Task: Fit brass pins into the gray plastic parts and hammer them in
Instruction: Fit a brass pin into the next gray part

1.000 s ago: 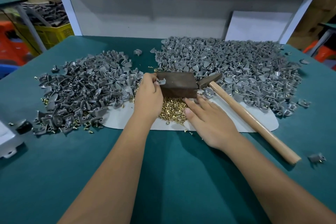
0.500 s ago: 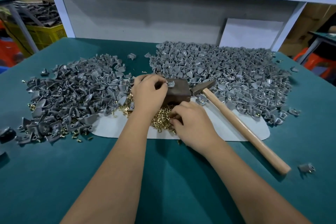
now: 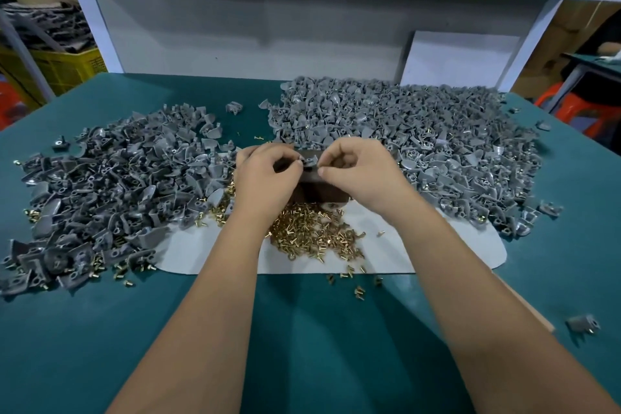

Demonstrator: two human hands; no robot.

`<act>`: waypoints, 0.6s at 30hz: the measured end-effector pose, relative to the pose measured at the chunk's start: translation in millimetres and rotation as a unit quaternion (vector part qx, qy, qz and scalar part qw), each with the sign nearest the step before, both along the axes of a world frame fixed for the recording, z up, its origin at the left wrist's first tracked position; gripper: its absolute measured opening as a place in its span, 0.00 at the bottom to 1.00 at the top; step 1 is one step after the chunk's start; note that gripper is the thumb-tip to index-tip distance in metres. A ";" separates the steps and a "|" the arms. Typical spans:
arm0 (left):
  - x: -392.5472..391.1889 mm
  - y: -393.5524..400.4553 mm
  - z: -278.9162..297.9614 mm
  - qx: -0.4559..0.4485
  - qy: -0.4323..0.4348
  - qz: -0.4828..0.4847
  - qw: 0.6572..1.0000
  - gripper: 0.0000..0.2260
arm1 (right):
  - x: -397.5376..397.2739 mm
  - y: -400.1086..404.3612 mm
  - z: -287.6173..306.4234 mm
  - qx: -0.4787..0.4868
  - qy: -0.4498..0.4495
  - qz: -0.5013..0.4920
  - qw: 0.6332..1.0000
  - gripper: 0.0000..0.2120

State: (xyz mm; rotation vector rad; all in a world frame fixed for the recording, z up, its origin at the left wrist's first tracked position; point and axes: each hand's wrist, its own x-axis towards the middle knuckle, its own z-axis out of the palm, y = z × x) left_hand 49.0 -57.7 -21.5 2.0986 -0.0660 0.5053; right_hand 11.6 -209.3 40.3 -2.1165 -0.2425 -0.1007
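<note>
My left hand pinches a small gray plastic part over the dark brown block. My right hand meets it from the right, thumb and fingertips pinched at the part as if on a brass pin; the pin itself is too small to make out. Loose brass pins lie heaped on the white mat just in front of the block. Of the hammer, only a strip of wooden handle shows beside my right forearm; the head is hidden.
A big pile of gray parts spreads left of the block and a larger pile to its right, both on the green table. One stray part lies near the right edge. A white back panel closes the far side.
My right hand left the pin heap and rose to the gray part held by my left hand. Both hands now meet above the block. The view tilted down slightly.
</note>
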 end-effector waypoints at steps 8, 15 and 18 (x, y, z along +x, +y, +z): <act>5.9 0.8 0.1 -0.014 0.005 -0.006 1.000 0.05 | 17.0 4.4 -6.3 0.084 0.016 0.000 0.996 0.09; 5.1 0.6 1.1 -0.013 0.011 -0.014 1.000 0.05 | 34.2 7.7 -21.6 0.060 -0.049 -0.082 0.994 0.08; 6.6 1.4 0.2 -0.006 0.006 -0.015 1.000 0.05 | 38.6 6.8 -27.6 0.030 -0.059 -0.080 0.995 0.05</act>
